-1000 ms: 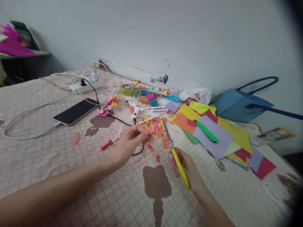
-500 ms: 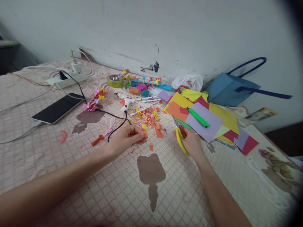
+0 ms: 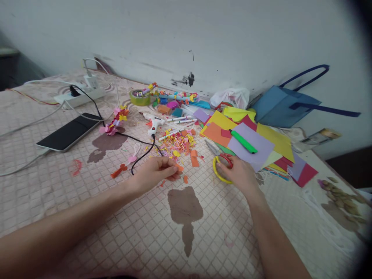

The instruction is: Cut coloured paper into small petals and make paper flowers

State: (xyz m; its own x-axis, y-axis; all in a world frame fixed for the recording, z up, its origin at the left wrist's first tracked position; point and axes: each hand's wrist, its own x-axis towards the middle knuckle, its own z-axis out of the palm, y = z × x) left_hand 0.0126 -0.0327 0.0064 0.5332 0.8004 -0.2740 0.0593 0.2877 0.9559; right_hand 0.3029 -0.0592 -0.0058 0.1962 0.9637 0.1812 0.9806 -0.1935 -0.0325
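Between the fingertips of my left hand (image 3: 159, 171) is a small orange paper piece (image 3: 179, 168), mostly covered by the fingers. My right hand (image 3: 241, 173) grips a pair of scissors (image 3: 217, 162) with one red and one yellow handle loop; the blades point up and left, toward the paper scraps. A heap of coloured paper scraps (image 3: 180, 142) lies just beyond both hands. Near it rest a folded orange strip (image 3: 194, 158) and a tiny orange cutout (image 3: 185, 179). Left of my left hand lies an orange tassel-like paper piece (image 3: 119, 171).
A white glue gun (image 3: 154, 123) trails a black cord toward my left wrist. Coloured paper sheets (image 3: 247, 141) with a green cutter (image 3: 244, 142) spread at right, before a blue bag (image 3: 286, 105). At left are a phone (image 3: 69, 133) and a power strip (image 3: 80, 97).
The scissors have turned in my right hand, so their loops and blades show more flatly. My left hand still pinches the orange piece, almost in place. The view has shifted slightly.
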